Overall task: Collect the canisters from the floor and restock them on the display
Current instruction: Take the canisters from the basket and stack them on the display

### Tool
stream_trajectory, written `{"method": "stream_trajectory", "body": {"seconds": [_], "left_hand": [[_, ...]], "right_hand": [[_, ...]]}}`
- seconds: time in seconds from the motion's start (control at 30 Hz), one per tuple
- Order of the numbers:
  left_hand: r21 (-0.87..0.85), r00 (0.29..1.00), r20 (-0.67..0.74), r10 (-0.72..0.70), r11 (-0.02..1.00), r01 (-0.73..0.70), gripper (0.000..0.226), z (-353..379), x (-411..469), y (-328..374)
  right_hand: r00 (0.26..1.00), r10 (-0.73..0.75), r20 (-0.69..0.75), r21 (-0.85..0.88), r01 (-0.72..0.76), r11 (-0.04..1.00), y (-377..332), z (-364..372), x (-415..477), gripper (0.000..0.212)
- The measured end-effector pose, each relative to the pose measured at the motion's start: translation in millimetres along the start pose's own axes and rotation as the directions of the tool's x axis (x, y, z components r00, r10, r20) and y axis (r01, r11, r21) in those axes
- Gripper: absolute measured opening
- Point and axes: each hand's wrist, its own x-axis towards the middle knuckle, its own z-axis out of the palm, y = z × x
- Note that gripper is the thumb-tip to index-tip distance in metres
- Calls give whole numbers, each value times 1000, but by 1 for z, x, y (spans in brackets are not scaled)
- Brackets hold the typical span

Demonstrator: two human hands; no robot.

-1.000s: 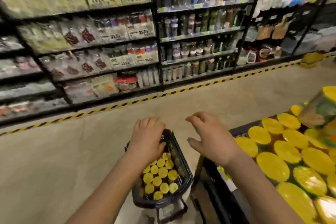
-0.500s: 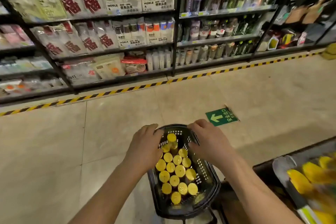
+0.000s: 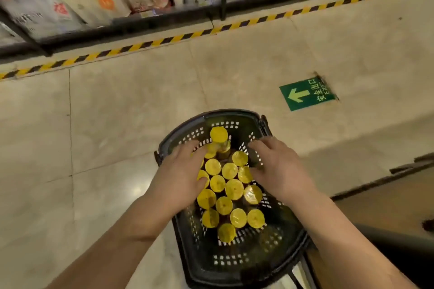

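Both hands are down in the basket (image 3: 237, 265). It's black perforated plastic and sits on the tiled floor (image 3: 117, 124) right in front of me.

Canisters (image 3: 233, 189): yellow lids, standing upright, packed lid to lid through the middle of the basket. The near end of the basket is bare mesh. One canister (image 3: 218, 135) at the far end stands higher than the rest, apparently stacked on the ones below it.

Left grip (image 3: 180, 178): palm down over the left edge of the cluster. The fingers reach forward to the lids just below the raised canister, and the thumb tip touches a lid on the left side. A couple of lids are hidden under the hand. I can't tell if the fingers close around a canister or just lie on top.

Right grip (image 3: 279, 171): released. The fingers are loosely spread over the basket's right inner wall, with the thumb just beside a lid at the right edge of the cluster. Nothing is enclosed in it.

Surroundings: there's a green arrow sticker (image 3: 307, 94) on the floor beyond the basket to the right. Black-and-yellow hazard tape (image 3: 164, 41) runs along the foot of the shelves (image 3: 94, 2), which hold bagged goods, blurred. A dark edge (image 3: 387, 195) shows at lower right, but I can't make out what it is.
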Motion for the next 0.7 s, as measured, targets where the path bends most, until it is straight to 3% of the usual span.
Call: {"method": "stream_trajectory", "body": {"seconds": [0.43, 0.6, 0.7], "left_hand": [[117, 998, 70, -4, 993, -4, 73, 150, 126, -50], [-159, 989, -67, -129, 980, 117, 95, 173, 170, -49], [-371, 956, -94, -278, 901, 226, 98, 185, 199, -43]], "right_hand": [[989, 20, 144, -19, -18, 1000, 65, 177, 56, 58], [981, 72, 178, -1, -73, 997, 78, 207, 63, 54], [978, 83, 191, 20, -88, 996, 84, 215, 67, 53]]}}
